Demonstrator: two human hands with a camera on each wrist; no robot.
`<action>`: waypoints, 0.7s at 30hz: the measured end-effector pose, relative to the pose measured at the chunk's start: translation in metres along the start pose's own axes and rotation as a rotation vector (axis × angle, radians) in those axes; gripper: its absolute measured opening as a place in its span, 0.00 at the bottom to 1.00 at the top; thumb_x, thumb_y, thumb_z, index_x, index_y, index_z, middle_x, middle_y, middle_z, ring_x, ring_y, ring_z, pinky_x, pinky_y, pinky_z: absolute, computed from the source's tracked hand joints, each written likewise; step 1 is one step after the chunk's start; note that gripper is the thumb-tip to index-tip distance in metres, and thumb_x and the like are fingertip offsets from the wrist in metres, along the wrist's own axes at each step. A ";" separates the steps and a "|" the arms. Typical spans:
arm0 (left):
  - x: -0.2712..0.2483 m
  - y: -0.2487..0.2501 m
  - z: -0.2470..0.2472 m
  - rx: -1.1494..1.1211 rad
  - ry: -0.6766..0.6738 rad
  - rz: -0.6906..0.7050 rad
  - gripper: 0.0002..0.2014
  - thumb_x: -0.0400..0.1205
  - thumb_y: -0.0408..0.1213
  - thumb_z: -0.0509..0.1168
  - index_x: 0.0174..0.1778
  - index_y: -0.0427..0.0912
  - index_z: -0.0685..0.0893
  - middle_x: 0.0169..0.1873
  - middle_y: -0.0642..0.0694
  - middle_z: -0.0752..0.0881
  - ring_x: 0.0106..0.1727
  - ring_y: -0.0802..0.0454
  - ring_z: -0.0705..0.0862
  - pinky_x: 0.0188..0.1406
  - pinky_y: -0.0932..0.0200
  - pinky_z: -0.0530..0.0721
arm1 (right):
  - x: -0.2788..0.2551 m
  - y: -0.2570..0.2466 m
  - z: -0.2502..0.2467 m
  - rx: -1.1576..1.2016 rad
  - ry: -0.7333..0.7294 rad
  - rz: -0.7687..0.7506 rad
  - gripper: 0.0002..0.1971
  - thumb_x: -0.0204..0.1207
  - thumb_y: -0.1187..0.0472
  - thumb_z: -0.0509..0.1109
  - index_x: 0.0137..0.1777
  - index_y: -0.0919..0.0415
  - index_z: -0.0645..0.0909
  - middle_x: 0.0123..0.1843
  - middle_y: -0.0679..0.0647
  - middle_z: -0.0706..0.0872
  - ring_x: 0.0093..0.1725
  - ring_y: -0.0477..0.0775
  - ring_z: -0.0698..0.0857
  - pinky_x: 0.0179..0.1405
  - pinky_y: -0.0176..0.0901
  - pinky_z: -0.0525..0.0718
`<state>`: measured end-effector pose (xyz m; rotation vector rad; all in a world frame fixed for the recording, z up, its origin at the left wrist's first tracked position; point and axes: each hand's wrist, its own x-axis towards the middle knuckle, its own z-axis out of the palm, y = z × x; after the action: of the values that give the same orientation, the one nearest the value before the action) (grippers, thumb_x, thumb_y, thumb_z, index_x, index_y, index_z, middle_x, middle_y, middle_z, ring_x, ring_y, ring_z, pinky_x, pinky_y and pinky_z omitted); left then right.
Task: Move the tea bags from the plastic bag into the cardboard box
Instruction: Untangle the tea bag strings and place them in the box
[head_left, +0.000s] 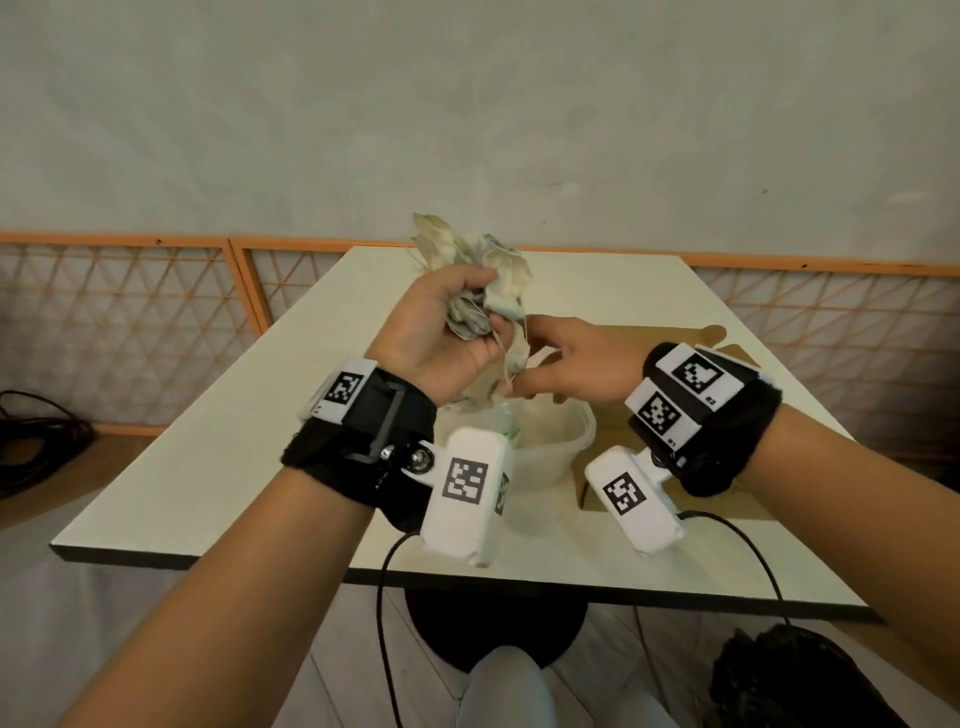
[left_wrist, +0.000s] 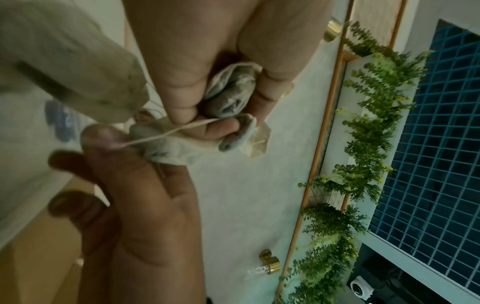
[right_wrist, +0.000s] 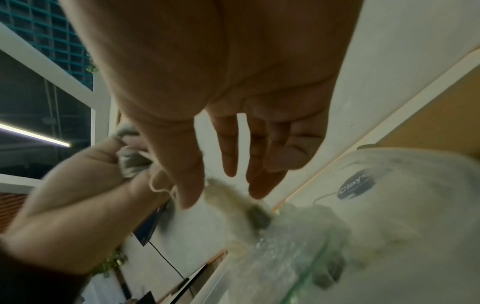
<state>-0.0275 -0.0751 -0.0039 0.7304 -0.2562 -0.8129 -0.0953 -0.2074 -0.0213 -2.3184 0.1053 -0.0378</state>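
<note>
While the left hand (head_left: 441, 332) is raised above the desk (head_left: 249, 415), we note its fingers (left_wrist: 182, 96) curled tightly round a crumpled bunch of tea bags (head_left: 478, 270), with the tops of the bags standing out above the fist and strings (left_wrist: 166, 133) trailing from below it. The right hand (head_left: 566, 364) sits just beside and slightly lower; in the left wrist view its thumb and forefinger pinch one of those strings, while in the right wrist view its remaining fingers (right_wrist: 231, 152) are stretched out and loosely spread. We observe one tea bag (right_wrist: 233, 197) hanging under the right fingertips, blurred, directly above the plastic bag (right_wrist: 298, 257). That bag is clear and crinkled and lies in, or against, a pale translucent tub (head_left: 561, 447) on the desk directly under the two hands; we cannot tell which. The cardboard box (head_left: 649, 343) lies open on the desk to the right of the tub, largely hidden behind the right wrist, and we cannot tell what it contains. Both wrists carry black straps with white marker-printed camera units (head_left: 467, 493) and cables running off the near desk edge. Beyond the desk we record an orange lattice railing (head_left: 130, 322) and a pale wall (head_left: 467, 104).
</note>
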 end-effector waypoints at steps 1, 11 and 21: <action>0.001 -0.009 0.004 -0.029 -0.033 -0.032 0.03 0.76 0.27 0.61 0.43 0.38 0.76 0.37 0.44 0.78 0.35 0.55 0.75 0.23 0.68 0.75 | -0.008 0.002 0.001 0.017 -0.032 -0.011 0.21 0.69 0.56 0.77 0.60 0.53 0.76 0.47 0.48 0.84 0.43 0.50 0.87 0.33 0.39 0.82; 0.022 -0.077 0.033 -0.181 -0.172 -0.122 0.19 0.70 0.28 0.65 0.57 0.39 0.71 0.43 0.43 0.78 0.39 0.52 0.77 0.23 0.65 0.78 | -0.082 0.078 -0.021 0.349 0.289 0.099 0.07 0.76 0.65 0.70 0.42 0.52 0.83 0.26 0.41 0.86 0.27 0.34 0.81 0.27 0.25 0.76; 0.042 -0.105 0.009 -0.063 0.006 -0.055 0.02 0.81 0.30 0.61 0.47 0.37 0.76 0.45 0.41 0.78 0.37 0.53 0.78 0.24 0.67 0.79 | -0.115 0.147 -0.022 0.086 0.509 0.308 0.05 0.77 0.56 0.68 0.41 0.53 0.82 0.39 0.55 0.86 0.37 0.49 0.81 0.38 0.37 0.76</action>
<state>-0.0631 -0.1589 -0.0718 0.6833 -0.2045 -0.8671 -0.2208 -0.3131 -0.1135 -2.1339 0.6999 -0.4664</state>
